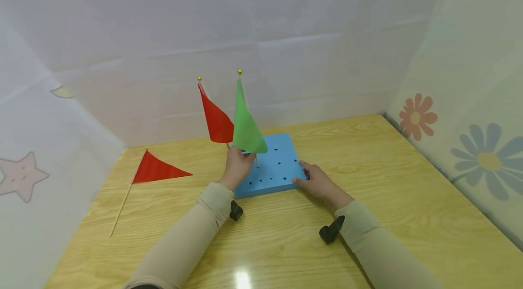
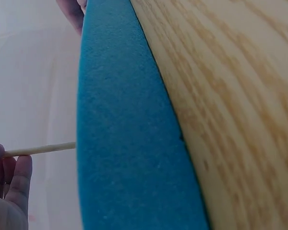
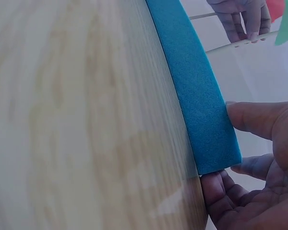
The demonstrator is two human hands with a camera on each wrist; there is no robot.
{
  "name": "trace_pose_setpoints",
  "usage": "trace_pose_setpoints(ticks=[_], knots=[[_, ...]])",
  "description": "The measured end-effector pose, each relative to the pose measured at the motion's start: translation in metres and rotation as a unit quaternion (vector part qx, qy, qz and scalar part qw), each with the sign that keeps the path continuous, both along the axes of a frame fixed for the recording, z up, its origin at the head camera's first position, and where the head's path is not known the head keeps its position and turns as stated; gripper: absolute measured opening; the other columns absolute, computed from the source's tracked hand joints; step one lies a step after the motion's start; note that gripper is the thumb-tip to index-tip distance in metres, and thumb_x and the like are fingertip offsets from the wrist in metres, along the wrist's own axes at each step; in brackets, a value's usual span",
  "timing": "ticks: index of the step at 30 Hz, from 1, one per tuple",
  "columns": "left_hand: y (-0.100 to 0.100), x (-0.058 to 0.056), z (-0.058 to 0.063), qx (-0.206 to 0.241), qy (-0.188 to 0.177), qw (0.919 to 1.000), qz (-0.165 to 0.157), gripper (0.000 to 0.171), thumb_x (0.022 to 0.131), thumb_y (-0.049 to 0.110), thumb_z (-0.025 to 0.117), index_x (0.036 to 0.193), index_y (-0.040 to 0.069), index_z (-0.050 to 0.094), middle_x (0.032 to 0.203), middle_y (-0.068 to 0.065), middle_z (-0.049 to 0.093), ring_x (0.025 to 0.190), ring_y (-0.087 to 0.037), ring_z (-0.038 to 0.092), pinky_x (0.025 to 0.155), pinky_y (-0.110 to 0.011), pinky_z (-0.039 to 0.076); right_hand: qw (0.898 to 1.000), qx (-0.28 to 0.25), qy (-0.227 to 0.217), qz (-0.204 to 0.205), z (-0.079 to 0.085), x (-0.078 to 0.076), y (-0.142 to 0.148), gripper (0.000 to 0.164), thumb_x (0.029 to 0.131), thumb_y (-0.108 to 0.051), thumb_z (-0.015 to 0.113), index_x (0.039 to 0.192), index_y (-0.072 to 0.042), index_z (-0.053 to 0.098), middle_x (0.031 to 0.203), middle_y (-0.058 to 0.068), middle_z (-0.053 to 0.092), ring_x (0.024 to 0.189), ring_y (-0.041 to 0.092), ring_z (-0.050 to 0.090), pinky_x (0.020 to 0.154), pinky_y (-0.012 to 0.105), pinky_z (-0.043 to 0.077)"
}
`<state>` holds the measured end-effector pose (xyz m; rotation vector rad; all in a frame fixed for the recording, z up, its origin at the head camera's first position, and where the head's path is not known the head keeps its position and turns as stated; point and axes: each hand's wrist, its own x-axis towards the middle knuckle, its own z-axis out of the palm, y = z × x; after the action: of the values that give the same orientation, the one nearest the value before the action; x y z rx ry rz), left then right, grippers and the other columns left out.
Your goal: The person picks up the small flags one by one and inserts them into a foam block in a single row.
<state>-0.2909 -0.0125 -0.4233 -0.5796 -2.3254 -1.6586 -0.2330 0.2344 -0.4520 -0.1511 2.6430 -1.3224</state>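
Note:
With its fingertips, my left hand (image 1: 238,168) pinches the thin wooden stick (image 2: 43,149) of a green triangular flag (image 1: 247,132). The stick's lower end meets a hole in the blue foam board (image 1: 267,170), which lies flat and has several small holes. A red triangular flag (image 1: 216,122) stands tilted just behind the green one, its stick base hidden by my left hand. My right hand (image 1: 320,184) grips the board's near right corner; in the right wrist view the thumb (image 3: 252,117) is on top and fingers are at the side.
Another red triangular flag (image 1: 159,171) on a wooden stick lies on the wood-grain table (image 1: 278,243), left of the board. A white cloth backdrop (image 1: 163,43) rises behind the table, with printed flowers on the right side (image 1: 488,161).

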Motion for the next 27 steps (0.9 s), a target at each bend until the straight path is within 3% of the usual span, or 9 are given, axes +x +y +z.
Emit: trace_pose_setpoints(ticks=[9,16,23,27], knots=[[0.002,-0.004,-0.007,-0.015,-0.010,0.9998,0.009,0.014,0.096,-0.007,0.062,0.110,-0.005,0.062,0.108,-0.021,0.067,0.099,-0.037,0.067,0.086,-0.047,0.059,1.000,-0.001,0.007,0.002,0.000,0.001,-0.001,0.072,0.102,-0.017,0.065,0.157,0.011,0.027,0.142,0.037,0.045,0.126,0.045,0.049,0.103,0.057,0.043],[0.001,-0.007,-0.012,-0.072,-0.013,0.9972,0.015,0.016,0.097,-0.002,0.064,0.113,-0.003,0.064,0.104,-0.019,0.070,0.098,-0.033,0.069,0.077,-0.041,0.060,1.000,-0.015,-0.004,0.001,-0.003,-0.003,0.000,0.072,0.103,-0.015,0.065,0.158,0.010,0.026,0.145,0.037,0.044,0.128,0.044,0.048,0.105,0.057,0.041],[-0.002,-0.011,-0.014,-0.052,0.000,0.9986,-0.004,0.015,0.096,-0.006,0.063,0.111,-0.006,0.064,0.096,-0.015,0.067,0.096,-0.033,0.068,0.075,-0.041,0.057,1.000,-0.017,-0.007,0.000,-0.002,-0.002,0.000,0.073,0.103,-0.016,0.065,0.158,0.010,0.025,0.148,0.038,0.040,0.132,0.046,0.046,0.106,0.058,0.041],[-0.002,-0.008,-0.013,-0.057,-0.019,0.9981,0.009,0.014,0.096,-0.004,0.063,0.110,-0.005,0.063,0.100,-0.017,0.067,0.099,-0.034,0.068,0.078,-0.044,0.057,1.000,-0.018,-0.011,0.002,-0.004,-0.003,0.000,0.073,0.103,-0.016,0.065,0.158,0.010,0.025,0.148,0.038,0.041,0.131,0.045,0.046,0.106,0.057,0.041]])
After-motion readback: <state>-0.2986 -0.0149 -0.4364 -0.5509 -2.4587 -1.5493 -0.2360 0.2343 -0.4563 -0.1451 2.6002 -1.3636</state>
